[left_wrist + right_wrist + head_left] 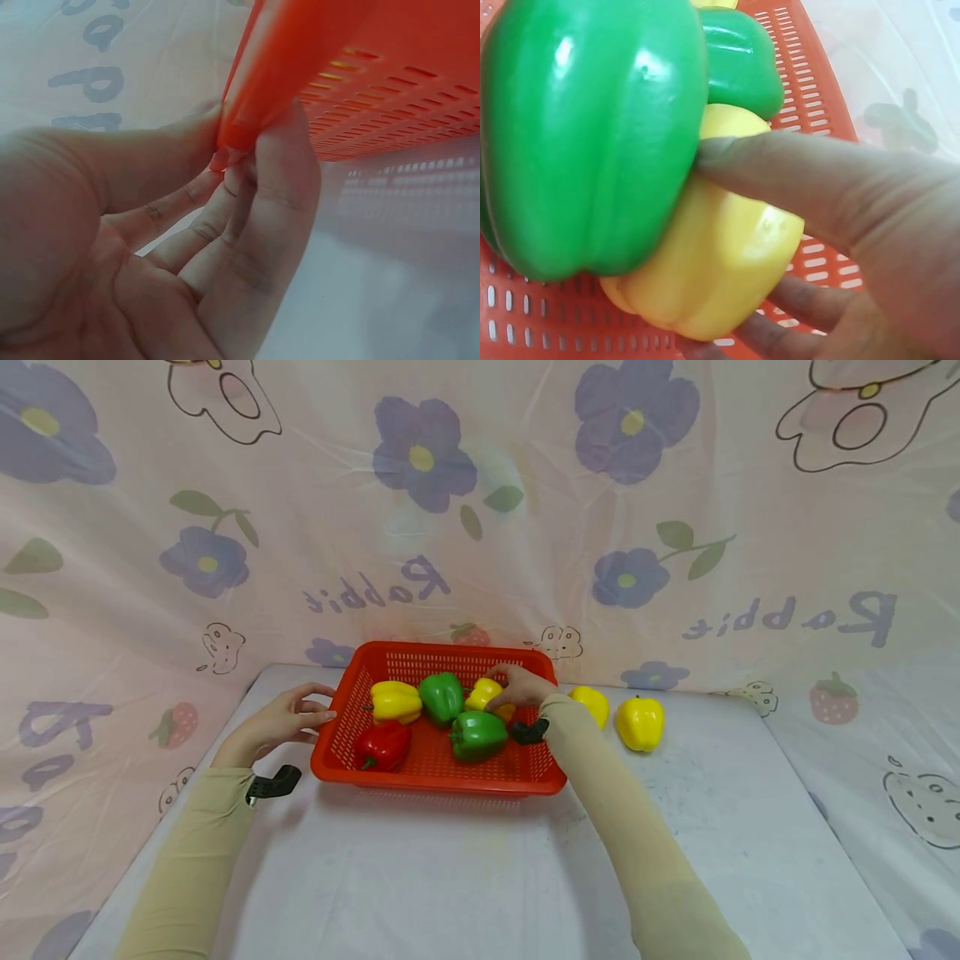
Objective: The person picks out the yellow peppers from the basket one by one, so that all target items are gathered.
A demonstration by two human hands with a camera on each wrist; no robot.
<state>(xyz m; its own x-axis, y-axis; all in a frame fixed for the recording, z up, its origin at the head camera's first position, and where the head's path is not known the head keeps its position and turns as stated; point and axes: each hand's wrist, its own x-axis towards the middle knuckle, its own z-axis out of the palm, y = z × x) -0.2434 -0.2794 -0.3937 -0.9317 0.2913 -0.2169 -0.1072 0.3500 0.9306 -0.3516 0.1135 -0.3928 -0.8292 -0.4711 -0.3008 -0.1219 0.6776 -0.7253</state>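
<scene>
- The red plastic basket (438, 788) is placed on the worktop (420, 877), and the clock directions here are counted from its centre in the head view.
- At 9 o'clock the left hand (288, 717) pinches the basket's rim, thumb on one face and fingers on the other, probably so that the basket does not slide.
- At 2 o'clock, inside the basket, the right hand (525, 687) grasps a yellow bell pepper (720, 247); the thumb lies across its side and the other fingers are around the opposite side, which seems suitable for such a rounded, smooth body.
- Also inside are a second yellow pepper (396, 702) at 10, a green pepper (441, 697) at 12, another green pepper (478, 737) at 4 and a red pepper (384, 745) at 8.
- Outside, at 3 o'clock, stand two more yellow peppers (641, 724).
- All the peppers are glossy and lobed, perhaps artificial; the basket's walls are slotted.
- Behind, at 12, hangs wrinkled, flower-printed cloth (525, 560).
</scene>
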